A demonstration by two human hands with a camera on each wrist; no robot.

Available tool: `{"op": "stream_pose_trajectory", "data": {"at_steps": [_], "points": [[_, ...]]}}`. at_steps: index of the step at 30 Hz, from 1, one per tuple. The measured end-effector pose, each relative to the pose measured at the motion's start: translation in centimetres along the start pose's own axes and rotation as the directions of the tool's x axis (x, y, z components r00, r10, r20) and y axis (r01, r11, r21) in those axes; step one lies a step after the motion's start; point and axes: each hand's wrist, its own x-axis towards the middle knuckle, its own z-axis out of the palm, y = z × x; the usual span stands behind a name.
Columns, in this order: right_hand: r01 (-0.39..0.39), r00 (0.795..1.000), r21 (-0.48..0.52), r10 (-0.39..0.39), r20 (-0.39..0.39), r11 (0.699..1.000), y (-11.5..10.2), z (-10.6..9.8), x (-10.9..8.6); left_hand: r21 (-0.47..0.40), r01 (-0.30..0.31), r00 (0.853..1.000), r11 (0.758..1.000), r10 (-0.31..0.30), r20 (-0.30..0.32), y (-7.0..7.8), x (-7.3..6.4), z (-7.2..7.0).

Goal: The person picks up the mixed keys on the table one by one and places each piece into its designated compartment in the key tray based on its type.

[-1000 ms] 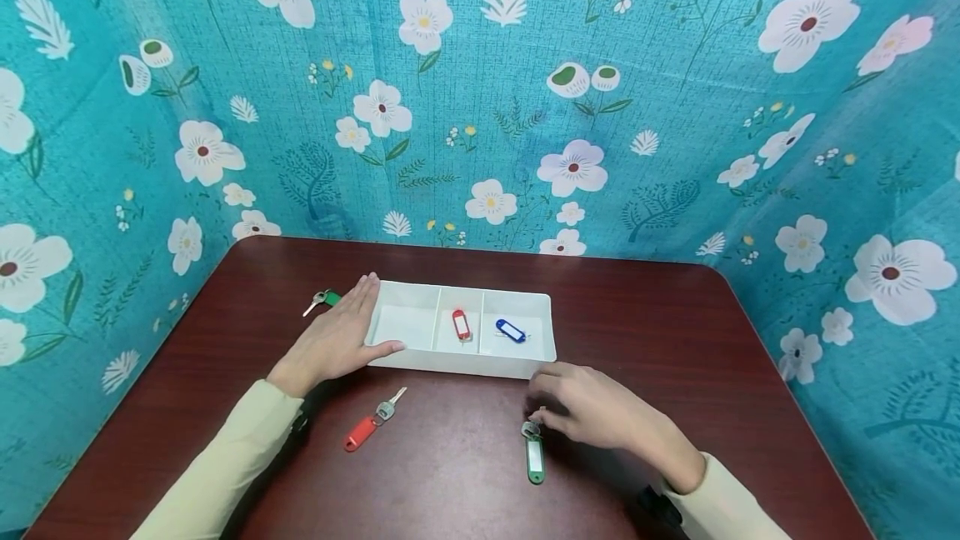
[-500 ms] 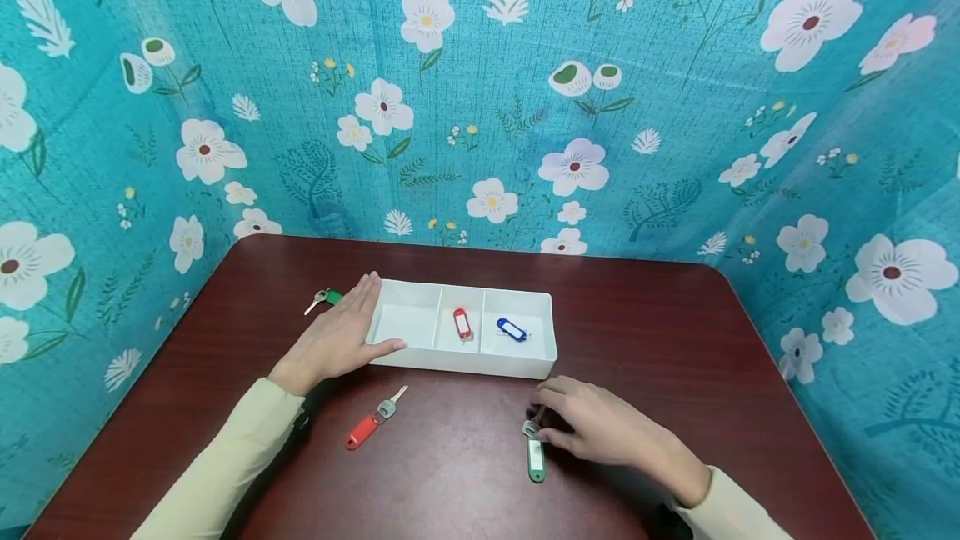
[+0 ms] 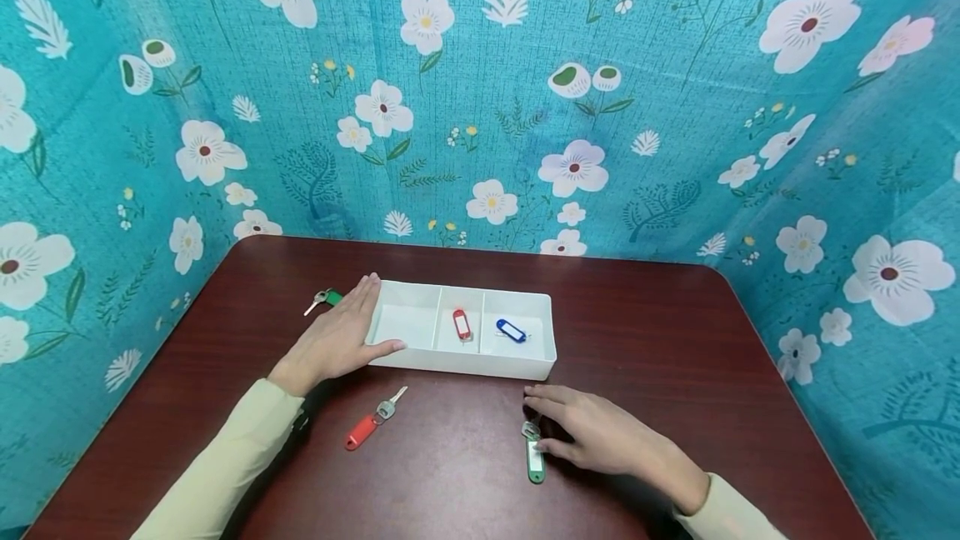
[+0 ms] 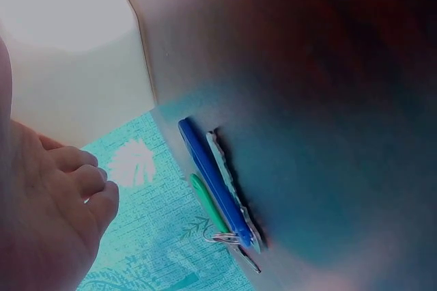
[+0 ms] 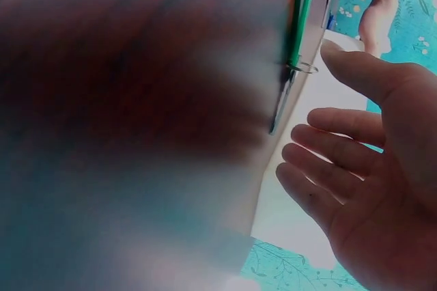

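Note:
My left hand (image 3: 330,342) rests against the left end of a white tray (image 3: 465,363), fingers straight and thumb over its front edge. Right of centre, in front of the tray, my right hand (image 3: 600,433) hovers with fingers extended beside a key with a green tag (image 3: 535,462). The right wrist view has this green tag (image 5: 304,18) lying apart from the spread fingers. A red-tagged key (image 3: 362,432) lies before the tray at left. Within the tray, a red-tagged key (image 3: 461,324) occupies the middle compartment and a blue-tagged key (image 3: 512,331) the right one.
Beyond my left hand lies another green-tagged key (image 3: 332,297). In the left wrist view a blue-tagged key (image 4: 213,175) lies near it on the table; my arm hides it from the head view. A floral curtain (image 3: 480,107) surrounds the brown table (image 3: 637,307).
My right hand has drawn slightly back from the tray's front, and its fingers have straightened off the green-tagged key, which stays on the table. My left hand and the tray have not moved.

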Motion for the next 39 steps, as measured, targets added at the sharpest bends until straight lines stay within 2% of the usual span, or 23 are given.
{"op": "stream_pose_trajectory", "data": {"at_steps": [14,24,31,39], "points": [[-0.012,0.999,0.044,0.01,0.041,0.999,0.7,0.9,-1.0,-0.002,0.0,1.0,1.0,0.0,0.002,0.2,-0.1,-0.2],[0.022,1.0,0.0,-0.022,-0.011,1.0,1.3,1.3,-1.0,0.008,0.0,1.0,1.0,0.0,0.005,0.2,-0.1,-0.2],[0.056,0.998,0.028,-0.056,-0.008,0.998,1.7,1.4,-0.8,0.01,0.001,1.0,1.0,-0.002,0.008,0.2,-0.1,-0.1],[0.055,0.998,0.058,-0.056,0.003,0.997,1.7,1.5,-0.7,-0.004,0.005,1.0,1.0,-0.005,0.011,0.2,-0.1,-0.2]]}}
